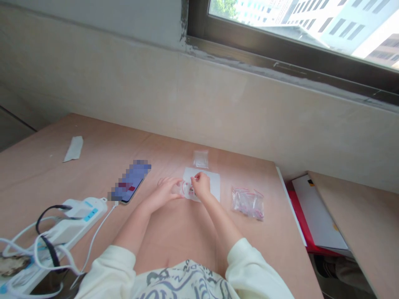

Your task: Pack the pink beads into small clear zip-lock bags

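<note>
A white sheet (214, 182) lies on the wooden table, with small reddish and dark bits on it. At its left edge my left hand (165, 191) has thumb and fingers around a small clear zip bag (178, 189) with a red line along its mouth. My right hand (202, 185) is over the sheet, its fingertips pinched together just right of the bag; what they hold is too small to make out. Beyond the sheet lies a flat clear packet (201, 159). To the right rests a larger clear bag (247, 202) with red seal lines and crumpled plastic inside.
A phone (132, 182) with a white cable lies left of my hands. Nearer, a white power strip (77, 226) carries several tangled cables. A pale paper scrap (74, 148) is at the far left. The table's right edge borders a gap with a white-and-red folder (314, 211).
</note>
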### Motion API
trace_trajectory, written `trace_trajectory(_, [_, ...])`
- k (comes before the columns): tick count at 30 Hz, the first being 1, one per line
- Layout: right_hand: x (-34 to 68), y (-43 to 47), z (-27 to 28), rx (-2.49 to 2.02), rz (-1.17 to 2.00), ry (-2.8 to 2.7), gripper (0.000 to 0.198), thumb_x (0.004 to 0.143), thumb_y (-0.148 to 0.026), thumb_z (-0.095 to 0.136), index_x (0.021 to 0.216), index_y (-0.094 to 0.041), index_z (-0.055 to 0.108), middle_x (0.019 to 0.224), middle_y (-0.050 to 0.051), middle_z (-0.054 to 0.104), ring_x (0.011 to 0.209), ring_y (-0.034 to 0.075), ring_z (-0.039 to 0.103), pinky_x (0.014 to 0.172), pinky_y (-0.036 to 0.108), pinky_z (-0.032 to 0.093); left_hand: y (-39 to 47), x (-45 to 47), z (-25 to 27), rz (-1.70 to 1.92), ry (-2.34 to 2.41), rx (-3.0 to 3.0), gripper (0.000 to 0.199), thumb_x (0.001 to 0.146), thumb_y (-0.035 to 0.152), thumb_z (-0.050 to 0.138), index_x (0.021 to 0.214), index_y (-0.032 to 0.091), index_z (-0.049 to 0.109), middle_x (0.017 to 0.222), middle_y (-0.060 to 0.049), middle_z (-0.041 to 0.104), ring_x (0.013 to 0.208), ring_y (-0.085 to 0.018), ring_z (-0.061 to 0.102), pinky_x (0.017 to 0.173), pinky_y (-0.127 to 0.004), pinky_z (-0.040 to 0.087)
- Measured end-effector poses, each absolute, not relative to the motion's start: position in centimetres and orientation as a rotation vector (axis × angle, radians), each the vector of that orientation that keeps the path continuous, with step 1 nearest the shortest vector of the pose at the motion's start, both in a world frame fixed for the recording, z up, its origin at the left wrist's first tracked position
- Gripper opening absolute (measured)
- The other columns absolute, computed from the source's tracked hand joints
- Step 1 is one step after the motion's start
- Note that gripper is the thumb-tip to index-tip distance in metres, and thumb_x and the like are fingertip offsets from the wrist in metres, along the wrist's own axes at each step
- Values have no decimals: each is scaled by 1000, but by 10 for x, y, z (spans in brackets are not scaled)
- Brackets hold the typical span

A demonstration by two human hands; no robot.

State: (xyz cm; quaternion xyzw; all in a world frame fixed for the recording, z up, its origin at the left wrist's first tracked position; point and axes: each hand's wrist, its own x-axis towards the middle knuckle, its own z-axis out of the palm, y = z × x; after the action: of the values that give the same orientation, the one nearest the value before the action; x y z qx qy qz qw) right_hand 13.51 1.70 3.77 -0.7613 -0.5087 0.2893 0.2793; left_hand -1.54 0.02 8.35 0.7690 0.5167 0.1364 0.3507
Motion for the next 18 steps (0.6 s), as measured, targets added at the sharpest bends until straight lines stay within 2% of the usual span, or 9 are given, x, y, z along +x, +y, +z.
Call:
trace_trajectory(2, [130, 28, 35, -2162, 615, -1540, 6, 66, -21, 48, 67, -16, 49, 81, 11, 56, 82, 23, 48, 64, 31, 33, 2, -17, 81, 335, 1374, 1987, 44, 61, 35, 60, 101, 18, 52, 105, -7, 56, 103, -25, 44, 89, -37, 30])
trace_trajectory(4, [128, 34, 32, -2224, 564, -1620, 5, 67, -18, 47, 68, -15, 51, 83, 13, 56, 84, 25, 47, 64, 32, 32, 3, -19, 77, 329, 1398, 1981, 44, 61, 37, 60, 100, 19, 53, 105, -7, 56, 102, -25, 45, 88, -37, 30])
trace_trajectory(12, [140, 35, 17, -2062, 438, -1665, 12, 63, -9, 48, 57, -19, 49, 68, 11, 56, 79, 25, 45, 60, 32, 28, 17, -23, 43, 379, 1445, 1994, 44, 59, 41, 60, 97, 22, 53, 99, -6, 59, 98, -26, 48, 86, -37, 29])
trace_trajectory(18, [144, 26, 35, -2040, 590, -1597, 13, 62, -5, 45, 62, -17, 51, 73, 10, 57, 81, 23, 46, 63, 31, 32, 15, -15, 43, 382, 1435, 1975, 44, 58, 39, 61, 97, 19, 53, 95, -7, 60, 94, -25, 49, 84, -36, 31])
